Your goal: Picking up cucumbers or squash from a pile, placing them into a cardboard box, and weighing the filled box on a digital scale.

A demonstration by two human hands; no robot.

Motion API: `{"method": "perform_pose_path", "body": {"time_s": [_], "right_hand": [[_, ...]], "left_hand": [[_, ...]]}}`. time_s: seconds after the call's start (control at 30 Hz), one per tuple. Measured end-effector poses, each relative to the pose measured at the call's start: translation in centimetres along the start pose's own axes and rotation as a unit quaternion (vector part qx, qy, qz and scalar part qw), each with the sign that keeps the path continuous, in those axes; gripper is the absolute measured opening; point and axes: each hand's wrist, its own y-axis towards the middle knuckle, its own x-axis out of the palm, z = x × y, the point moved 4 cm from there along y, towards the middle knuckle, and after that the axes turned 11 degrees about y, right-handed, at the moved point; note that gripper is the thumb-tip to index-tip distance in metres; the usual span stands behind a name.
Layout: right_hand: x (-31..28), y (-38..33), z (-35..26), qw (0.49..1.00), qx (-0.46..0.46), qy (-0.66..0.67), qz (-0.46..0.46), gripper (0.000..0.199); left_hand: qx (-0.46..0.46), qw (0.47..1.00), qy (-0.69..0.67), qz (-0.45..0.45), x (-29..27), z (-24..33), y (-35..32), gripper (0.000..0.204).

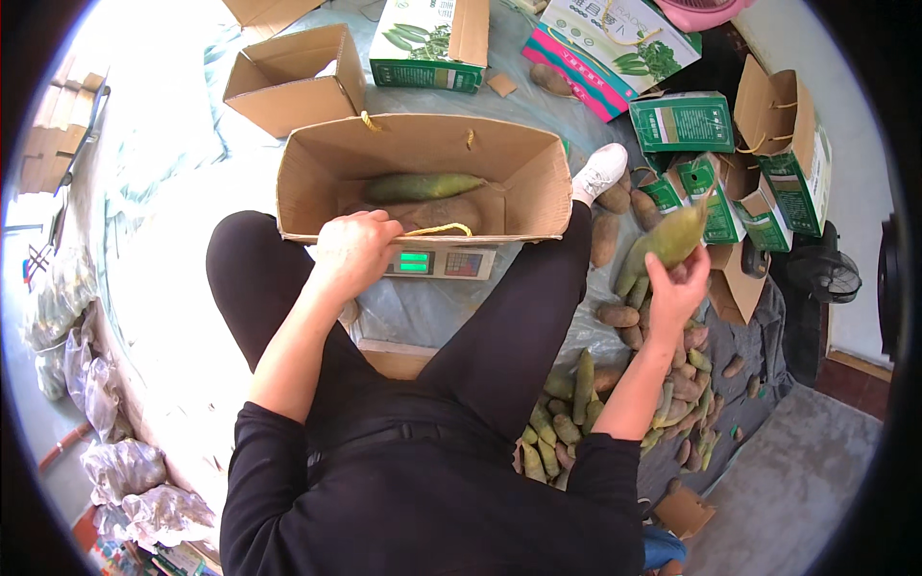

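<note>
Between my knees stands an open cardboard box (327, 158) on a digital scale (475, 263) with a lit green display. My left hand (353, 252) grips the box's near rim beside a yellow cord handle (442, 229). Inside the box lie a long green radish (418, 186) and brownish root vegetables (444, 213), partly hidden by the near wall. Out to the right, my right hand (678, 288) holds another green radish (672, 235), its pointed end tilted up and away. That radish is above the vegetables on the floor, well apart from the box.
A pile of green and brown root vegetables (687, 389) spreads at my right. Several green cartons (680, 122) stand behind it, near a black fan (828, 276). An open brown box (288, 86) is at the back left. Plastic bags (130, 470) lie far left.
</note>
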Motion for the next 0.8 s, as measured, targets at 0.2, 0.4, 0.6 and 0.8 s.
{"method": "perform_pose_path", "body": {"time_s": [0.2, 0.4, 0.6, 0.8], "right_hand": [[11.4, 0.6, -9.8, 0.98, -0.144, 0.035, -0.13, 0.057], [22.1, -2.7, -9.8, 0.929, -0.274, -0.055, -0.243, 0.055], [21.2, -5.2, -8.4, 0.942, -0.199, -0.08, -0.259, 0.037], [11.1, -4.8, -4.6, 0.978, -0.197, 0.016, -0.061, 0.021]], "left_hand": [[0.016, 1.0, 0.005, 0.009, 0.1, 0.0, -0.2, 0.012], [-0.003, 1.0, 0.025, -0.01, -0.2, 0.5, -0.1, 0.016], [-0.008, 1.0, 0.026, -0.014, -0.6, 1.2, 0.1, 0.013], [0.006, 0.999, 0.034, -0.008, -0.5, 1.6, 0.2, 0.012]]}}
